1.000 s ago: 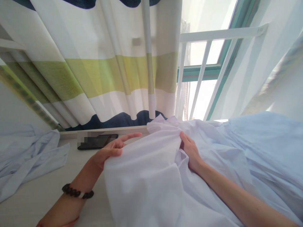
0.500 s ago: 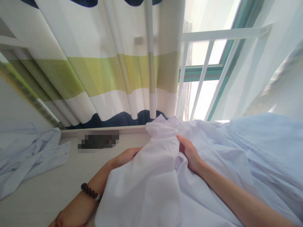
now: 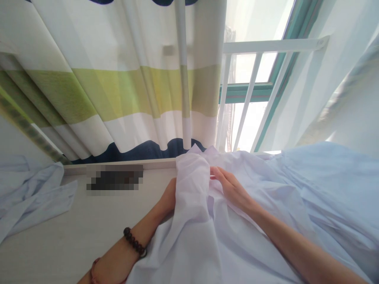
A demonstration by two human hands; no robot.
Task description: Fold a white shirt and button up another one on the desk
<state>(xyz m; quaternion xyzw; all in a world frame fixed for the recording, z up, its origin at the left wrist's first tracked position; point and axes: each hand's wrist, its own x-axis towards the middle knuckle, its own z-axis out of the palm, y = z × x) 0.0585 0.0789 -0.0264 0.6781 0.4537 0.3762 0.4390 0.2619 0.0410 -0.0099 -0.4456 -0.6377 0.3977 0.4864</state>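
Vs 1 s ago: L hand [image 3: 169,194] is farther R, now tucked along L side of white cloth [image 3: 194,240]; back then its index stuck out past the cloth edge. Cloth top now bunched into a narrower upright fold btw the hands. R hand [image 3: 230,188] no longer pinches the fabric as clearly; fingers slightly apart, tips at R edge of fold. L grip: can't tell, fingers hidden behind fabric. R grip: loose-looking, thumb not visible, can't tell if it holds any cloth. Cloth sits center, spreads down to bottom of view.

Around: dark flat item [image 3: 114,179], pixelated, on L near far edge, well apart from L hand. Pale blue garment [image 3: 35,201] crumpled far L. Light blue fabric [image 3: 331,173] heaped on R, R forearm in front of part of it. Beaded bracelet [image 3: 134,242] + reddish band [image 3: 94,271] on L arm.

Surface/room: pale flat surface [image 3: 89,228] w/ raised far edge. Behind: white/green/navy curtain [image 3: 127,94], white railing [image 3: 275,46], teal window frame [image 3: 257,92], bright light thru it.
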